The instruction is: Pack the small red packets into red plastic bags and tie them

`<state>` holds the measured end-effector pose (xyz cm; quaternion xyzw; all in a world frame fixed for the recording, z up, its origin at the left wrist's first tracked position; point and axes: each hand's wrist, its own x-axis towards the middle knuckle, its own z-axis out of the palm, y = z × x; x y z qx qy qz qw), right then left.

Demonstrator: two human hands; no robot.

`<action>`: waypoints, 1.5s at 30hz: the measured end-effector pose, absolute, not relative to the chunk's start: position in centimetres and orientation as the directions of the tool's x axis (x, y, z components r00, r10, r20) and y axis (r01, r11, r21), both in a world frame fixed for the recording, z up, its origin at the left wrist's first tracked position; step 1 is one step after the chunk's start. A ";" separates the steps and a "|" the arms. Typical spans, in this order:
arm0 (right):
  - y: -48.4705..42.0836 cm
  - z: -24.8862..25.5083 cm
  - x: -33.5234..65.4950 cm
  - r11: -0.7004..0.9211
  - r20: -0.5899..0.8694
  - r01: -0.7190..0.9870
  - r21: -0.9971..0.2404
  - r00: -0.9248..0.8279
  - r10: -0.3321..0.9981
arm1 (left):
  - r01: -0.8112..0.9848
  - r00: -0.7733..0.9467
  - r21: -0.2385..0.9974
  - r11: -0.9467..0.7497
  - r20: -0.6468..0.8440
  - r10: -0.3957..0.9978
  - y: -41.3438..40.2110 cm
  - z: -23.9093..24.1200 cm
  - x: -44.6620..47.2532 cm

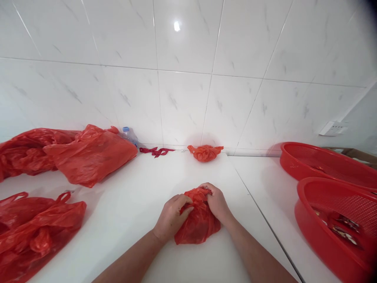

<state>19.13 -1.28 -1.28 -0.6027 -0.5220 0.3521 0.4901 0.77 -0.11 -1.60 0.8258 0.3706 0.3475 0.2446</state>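
A small red plastic bag [198, 226] rests on the white table in front of me, its upper part bunched up. What is inside cannot be made out through the film. My left hand [173, 216] pinches the bag's left side between thumb and fingers. At the upper right of the same bag, my right hand [217, 202] is closed on the gathered plastic, with some fingers hidden behind it. Beyond both hands, near the wall, sits a knotted red plastic bag [205, 153] with its ends sticking out sideways.
Large red plastic bags [94, 155] lie at the left, with another red bag [44, 232] nearer me. A clear bottle [129, 135] and a dark red ribbon [156, 151] are by the wall. Red plastic baskets [306, 212] stand at the right, the nearer holding small wrapped items.
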 end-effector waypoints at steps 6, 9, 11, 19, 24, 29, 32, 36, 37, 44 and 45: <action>-1.3 -0.8 19.9 -0.108 -0.117 -0.228 -0.968 0.025 0.993 | 0.406 0.550 0.584 -0.703 0.458 0.698 0.3 -1.4 0.6; -1.3 -0.9 20.5 -0.132 -0.161 -0.395 -0.909 0.043 0.986 | 0.383 0.561 0.563 -0.732 0.488 0.669 0.4 -1.5 0.5; -1.0 -1.1 20.9 -0.110 -0.166 -0.374 -0.921 0.121 0.979 | 0.381 0.565 0.539 -0.751 0.507 0.650 0.4 -1.6 0.5; 0.2 -2.0 23.6 -0.006 -0.035 -0.076 -0.997 0.384 0.922 | 0.367 0.636 0.283 -0.886 0.619 0.461 -0.8 -1.0 0.9; 0.3 -2.1 25.9 -0.011 0.138 0.257 -0.966 0.555 0.820 | 0.191 0.701 0.125 -0.974 0.677 0.224 -3.6 -0.7 1.8; 0.2 -2.7 27.0 -0.097 0.167 0.377 -0.921 0.608 0.776 | -0.004 0.779 0.043 -0.999 0.626 0.024 -6.5 0.5 2.7; 0.3 -3.1 27.1 -0.116 0.182 0.409 -0.905 0.619 0.764 | -0.027 0.776 0.026 -0.999 0.631 -0.004 -7.1 0.8 2.9; 0.3 -3.1 27.1 -0.106 0.204 0.426 -0.899 0.619 0.759 | -0.037 0.777 0.063 -0.997 0.629 0.011 -7.0 0.5 2.8; 0.2 -3.0 27.1 -0.095 0.207 0.422 -0.901 0.614 0.762 | -0.033 0.772 0.089 -0.995 0.635 0.032 -6.9 0.5 2.8; -0.1 -2.4 26.5 -0.062 0.173 0.415 -0.908 0.505 0.846 | 0.208 0.654 0.285 -0.936 0.671 0.349 -5.6 -0.7 3.6; -0.1 -2.4 26.5 -0.057 0.168 0.438 -0.897 0.459 0.872 | 0.276 0.661 0.308 -0.911 0.628 0.412 -5.4 -1.0 3.7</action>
